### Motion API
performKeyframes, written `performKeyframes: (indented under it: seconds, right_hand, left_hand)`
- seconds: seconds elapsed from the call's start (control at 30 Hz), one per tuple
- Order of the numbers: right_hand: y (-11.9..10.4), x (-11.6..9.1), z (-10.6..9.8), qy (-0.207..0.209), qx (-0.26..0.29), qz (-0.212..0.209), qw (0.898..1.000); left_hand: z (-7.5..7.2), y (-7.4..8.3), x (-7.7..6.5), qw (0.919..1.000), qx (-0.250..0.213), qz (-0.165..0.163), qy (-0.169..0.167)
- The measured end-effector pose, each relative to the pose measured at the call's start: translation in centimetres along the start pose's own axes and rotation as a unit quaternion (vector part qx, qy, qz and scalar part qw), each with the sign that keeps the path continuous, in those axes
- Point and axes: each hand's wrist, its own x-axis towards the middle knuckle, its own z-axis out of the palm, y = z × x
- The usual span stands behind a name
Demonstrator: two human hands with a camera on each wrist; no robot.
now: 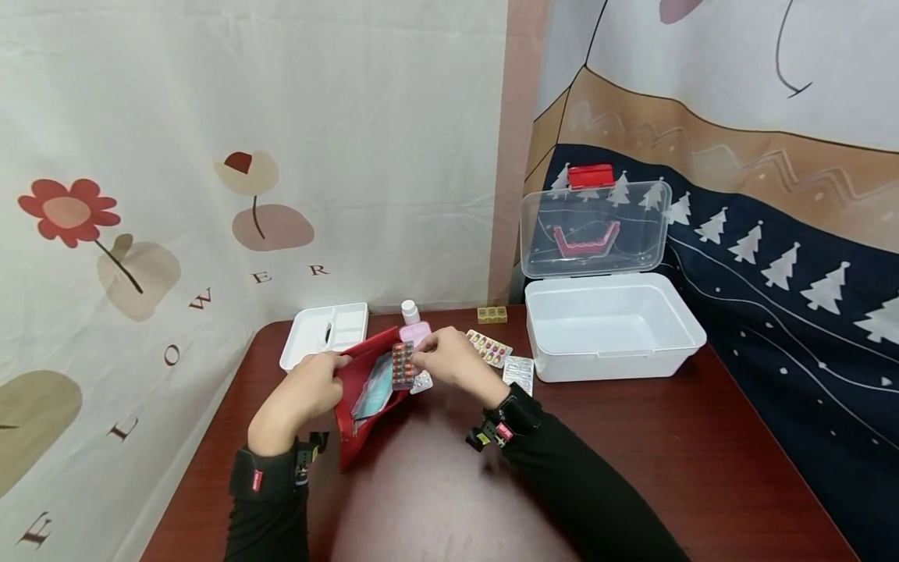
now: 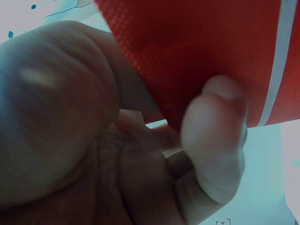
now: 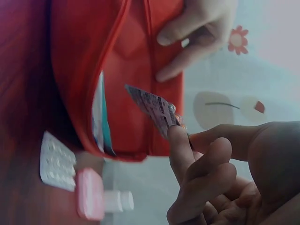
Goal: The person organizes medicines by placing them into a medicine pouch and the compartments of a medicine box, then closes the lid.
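My left hand (image 1: 305,390) grips the edge of a red fabric pouch (image 1: 354,373), its fingers curled round the cloth in the left wrist view. The pouch is tilted with its mouth spread, and a light blue item (image 1: 376,388), like a folded face mask, shows inside. My right hand (image 1: 455,359) pinches a blister pack (image 1: 403,365) of reddish-brown capsules by its edge. In the right wrist view the pack's printed foil back (image 3: 152,107) faces the camera, in front of the pouch's opening. Beside the pouch lies a silver blister pack (image 3: 57,161), partly hidden in the head view.
Behind the pouch are a white compartment tray (image 1: 309,334), a white bottle (image 1: 410,312) and a pink case (image 1: 416,333). Two blister packs lie right: colourful (image 1: 489,349) and white (image 1: 518,373). A yellow pill box (image 1: 492,314) stands near a white bin (image 1: 611,367) with its lid raised.
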Motion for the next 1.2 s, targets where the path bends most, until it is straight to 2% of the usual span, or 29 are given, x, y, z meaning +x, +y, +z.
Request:
performKeyframes:
  seconds: [0.37, 0.57, 0.73, 1.2]
  right_hand:
    - [-1.5, 1.2, 4.1, -0.026, 0.031, 0.062, 0.997]
    - [-1.7, 1.9, 5.7, -0.040, 0.020, 0.088, 0.995]
    - [-1.5, 2.3, 6.5, -0.048, 0.005, 0.099, 0.994]
    - [-2.1, 1.7, 7.2, -0.042, -0.081, 0.054, 0.994]
  left_hand:
    - [-0.1, 0.1, -0.1, 1.0000, 0.000, 0.005, 0.003]
    - [0.0, -0.1, 0.1, 0.9991, 0.022, 0.029, 0.020]
    - [0.0, -0.2, 0.2, 0.9993, 0.021, 0.025, 0.017]
    - [0.2, -0.4, 0.3, 0.9994, 0.021, 0.024, 0.014]
